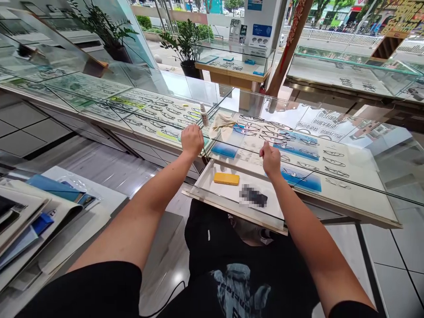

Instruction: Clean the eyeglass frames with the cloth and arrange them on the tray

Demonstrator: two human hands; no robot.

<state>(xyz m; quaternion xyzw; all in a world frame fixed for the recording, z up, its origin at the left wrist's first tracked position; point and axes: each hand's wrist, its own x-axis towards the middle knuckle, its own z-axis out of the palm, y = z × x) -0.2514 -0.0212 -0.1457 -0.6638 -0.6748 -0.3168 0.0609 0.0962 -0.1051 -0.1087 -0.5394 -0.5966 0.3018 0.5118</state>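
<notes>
My left hand (192, 140) is closed in a fist at the front edge of the glass counter (225, 145), and nothing shows in it. Just beyond it stands a small white spray bottle (203, 115), upright. A crumpled cream cloth (222, 125) lies on the glass to the right of the bottle. My right hand (270, 160) is also closed in a fist, over the counter's front part, with no object sticking out of it. Beneath the glass near this hand, several eyeglasses (276, 137) are laid out in rows.
An open drawer (212, 194) juts out towards me, with a yellow case (226, 178) and a dark blurred-out object (255, 196) in it. Folders and papers (56, 190) are piled on a surface at left. Potted plants (188, 53) and more display cases (233, 66) stand behind.
</notes>
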